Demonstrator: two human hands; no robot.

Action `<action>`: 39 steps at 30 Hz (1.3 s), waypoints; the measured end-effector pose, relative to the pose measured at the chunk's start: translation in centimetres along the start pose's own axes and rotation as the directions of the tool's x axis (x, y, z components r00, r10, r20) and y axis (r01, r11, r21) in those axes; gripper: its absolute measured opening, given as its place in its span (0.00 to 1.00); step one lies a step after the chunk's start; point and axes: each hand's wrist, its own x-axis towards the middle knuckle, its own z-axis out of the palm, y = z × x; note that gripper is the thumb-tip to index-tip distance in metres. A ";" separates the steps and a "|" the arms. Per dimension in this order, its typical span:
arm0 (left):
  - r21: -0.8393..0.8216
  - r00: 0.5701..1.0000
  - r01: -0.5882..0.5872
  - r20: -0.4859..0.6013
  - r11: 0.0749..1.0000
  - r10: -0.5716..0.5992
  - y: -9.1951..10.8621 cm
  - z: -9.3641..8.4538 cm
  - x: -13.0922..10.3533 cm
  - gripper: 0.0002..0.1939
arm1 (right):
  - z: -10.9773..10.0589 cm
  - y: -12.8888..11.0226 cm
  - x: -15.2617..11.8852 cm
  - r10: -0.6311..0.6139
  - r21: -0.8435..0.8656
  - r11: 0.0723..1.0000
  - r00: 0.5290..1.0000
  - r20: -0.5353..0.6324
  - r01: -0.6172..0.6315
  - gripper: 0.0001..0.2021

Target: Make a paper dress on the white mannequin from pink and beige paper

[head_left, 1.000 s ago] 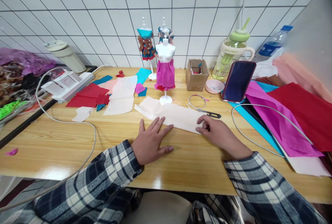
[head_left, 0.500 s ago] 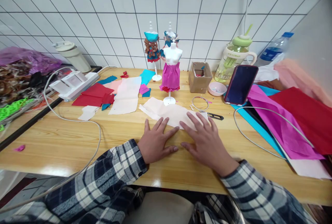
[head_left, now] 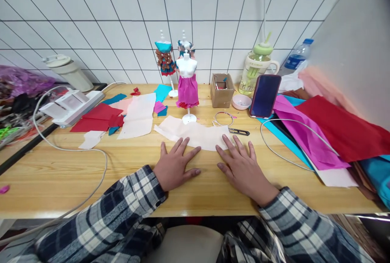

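Note:
A curved strip of pale cloth (head_left: 195,133) lies flat on the wooden table. My left hand (head_left: 175,166) rests palm down with fingers spread, its fingertips at the strip's near edge. At the strip's right end, the fingertips of my right hand (head_left: 243,168) touch the cloth, fingers also spread. Just behind the strip stands a small white mannequin (head_left: 187,68) in a magenta skirt (head_left: 187,90). Black thread snips (head_left: 239,131) lie past my right fingertips, beside a thin ring (head_left: 224,119).
Two more dressed mannequins, one in a blue top (head_left: 163,47), stand behind. A cardboard box (head_left: 222,96), pink bowl (head_left: 241,102) and propped phone (head_left: 265,97) are to the right, near coloured cloth (head_left: 341,129). Red cloth (head_left: 96,117) and a power strip (head_left: 81,108) lie left, with a trailing cable (head_left: 105,169).
The view has turned slightly right. My right hand has slid right along the pale strip, widening the gap between my hands, and the strip shows flatter. My left hand stays near its left part.

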 end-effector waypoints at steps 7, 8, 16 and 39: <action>-0.012 1.000 0.002 -0.003 1.000 -0.002 -0.1 0.0 0.0 0.34 | 0.1 1.6 -1.0 0.061 0.024 0.998 0.998 -0.006 -0.060 0.23; -0.012 1.000 0.001 -0.005 1.000 -0.001 -0.1 0.1 0.0 0.34 | 0.0 1.9 -0.9 0.074 0.053 0.996 0.997 -0.012 -0.073 0.24; -0.012 1.000 -0.010 -0.011 1.000 0.010 -0.3 0.1 0.0 0.34 | -1.0 5.6 2.8 0.029 0.416 0.908 0.999 0.044 -0.045 0.26; -0.056 0.920 -0.392 -0.047 0.918 0.389 3.9 0.1 1.5 0.39 | 0.1 6.0 4.5 0.072 0.587 0.770 0.949 0.306 -0.248 0.09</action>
